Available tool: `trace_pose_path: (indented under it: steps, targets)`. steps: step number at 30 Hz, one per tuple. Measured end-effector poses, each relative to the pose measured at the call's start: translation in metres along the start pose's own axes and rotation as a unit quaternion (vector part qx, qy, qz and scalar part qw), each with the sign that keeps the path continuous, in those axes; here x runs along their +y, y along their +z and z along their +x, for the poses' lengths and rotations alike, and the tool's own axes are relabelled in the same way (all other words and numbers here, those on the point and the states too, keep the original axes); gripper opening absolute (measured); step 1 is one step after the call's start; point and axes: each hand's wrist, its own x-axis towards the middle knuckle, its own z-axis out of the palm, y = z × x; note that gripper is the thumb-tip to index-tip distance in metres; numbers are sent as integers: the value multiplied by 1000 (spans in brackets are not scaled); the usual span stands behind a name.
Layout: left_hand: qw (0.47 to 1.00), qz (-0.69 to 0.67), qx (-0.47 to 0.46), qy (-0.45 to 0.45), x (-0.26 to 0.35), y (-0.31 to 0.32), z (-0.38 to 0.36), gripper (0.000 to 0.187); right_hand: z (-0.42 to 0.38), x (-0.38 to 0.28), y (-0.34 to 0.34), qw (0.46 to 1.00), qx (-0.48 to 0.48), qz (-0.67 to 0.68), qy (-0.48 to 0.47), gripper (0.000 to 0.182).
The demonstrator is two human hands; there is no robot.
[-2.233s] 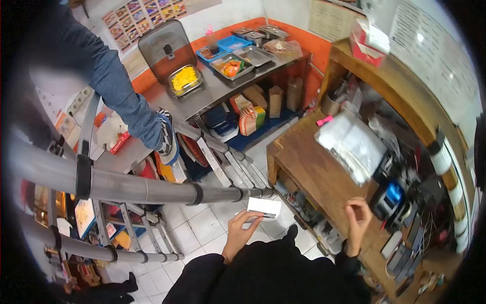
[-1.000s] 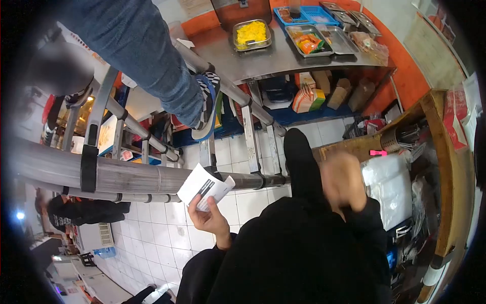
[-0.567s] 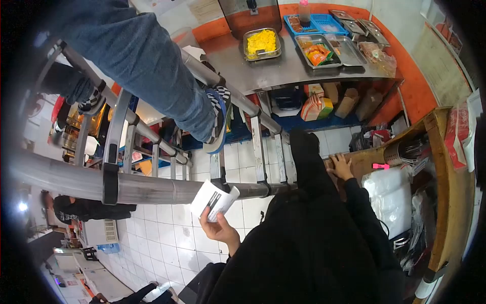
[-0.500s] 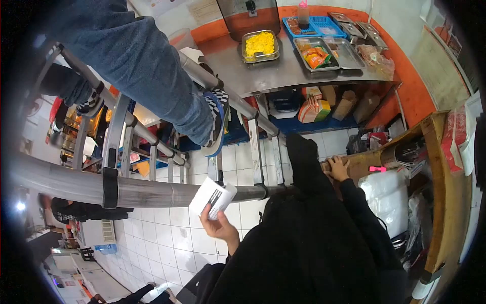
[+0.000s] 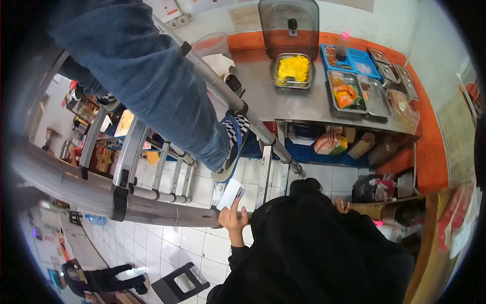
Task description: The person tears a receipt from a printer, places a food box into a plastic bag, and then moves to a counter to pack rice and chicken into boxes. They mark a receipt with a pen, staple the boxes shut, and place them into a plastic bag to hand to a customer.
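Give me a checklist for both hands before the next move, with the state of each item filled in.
1. Paper in grip: ok. The left hand holds the white paper at its lower end.
2. Print on the paper legible: not ok. A dark mark shows, too small to read.
3. Right hand free: cannot tell. Only its fingers show past the black garment.
4. Left hand off the ladder: cannot tell. The two overlap in this view, so contact is unclear.
5. Ladder free of people: not ok. Another person's checkered shoe is among its steps.
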Motion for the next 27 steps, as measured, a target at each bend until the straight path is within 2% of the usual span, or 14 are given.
trace_pose_path:
  steps: [1, 3, 8, 9, 10, 15, 16, 19, 21, 22, 23, 25, 26, 27]
  targets:
    - [1000, 12, 23, 2, 0, 4, 0, 33, 14, -5, -8, 997, -65, 30, 29, 48]
    - [997, 72, 30, -23, -1, 6, -9, 37, 35, -6, -13, 992, -112, 52, 27, 47]
    - [984, 131, 14, -123, -1, 7, -15, 45, 106, 20, -35, 982, -168, 91, 4, 46]
    - [980, 151, 41, -127, 6, 7, -2, 46, 121, 28, -42, 979, -179, 97, -3, 46]
    - [962, 124, 36, -240, 17, 5, 2, 44, 136, 35, -47, 977, -190, 100, -10, 45]
    - [948, 149, 60, -274, 79, 53, 79, 43, 204, 80, -82, 967, -228, 106, -40, 44]
    - [952, 145, 30, -268, 90, 73, 97, 44, 212, 92, -87, 967, -227, 107, -40, 44]
    - [960, 19, 20, -279, 102, 158, 129, 32, 224, 124, -98, 967, -227, 112, -31, 43]
    - [939, -109, 24, -324, 112, 214, 167, 27, 225, 144, -101, 966, -231, 119, -14, 43]
    - [921, -198, 10, -336, 115, 238, 184, 36, 223, 152, -102, 965, -231, 121, -7, 43]
    - [861, -335, 11, -383, 126, 261, 205, 44, 220, 159, -102, 965, -231, 125, 5, 42]
    - [840, -402, -94, -352, 147, 291, 243, 57, 210, 175, -105, 965, -230, 127, 22, 42]
    - [755, -489, -116, -422, 154, 305, 246, 58, 208, 180, -105, 964, -230, 130, 33, 42]
    - [779, -486, -133, -372, 161, 320, 252, 59, 203, 185, -105, 963, -232, 132, 38, 42]
